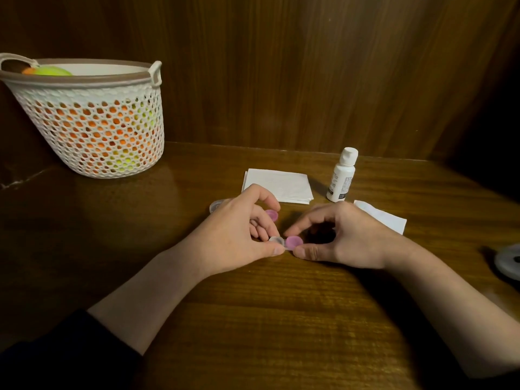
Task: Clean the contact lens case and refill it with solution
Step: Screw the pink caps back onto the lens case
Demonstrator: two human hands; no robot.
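A small contact lens case [284, 242] lies on the wooden table between my hands, with one clear well and one pink well. My left hand [242, 235] pinches its clear end with thumb and fingers. My right hand [337, 237] pinches the pink end between thumb and forefinger. A loose pink cap [271, 214] lies just behind my left fingers. A clear cap [216, 205] shows partly behind my left hand. The white solution bottle [342, 175] stands upright, capped, behind my right hand.
A folded white tissue [278, 184] lies behind the hands, and another tissue [382, 216] lies right of my right hand. A white mesh basket [92, 122] with orange and green items stands at the back left. A grey round object [508, 260] sits at the right edge.
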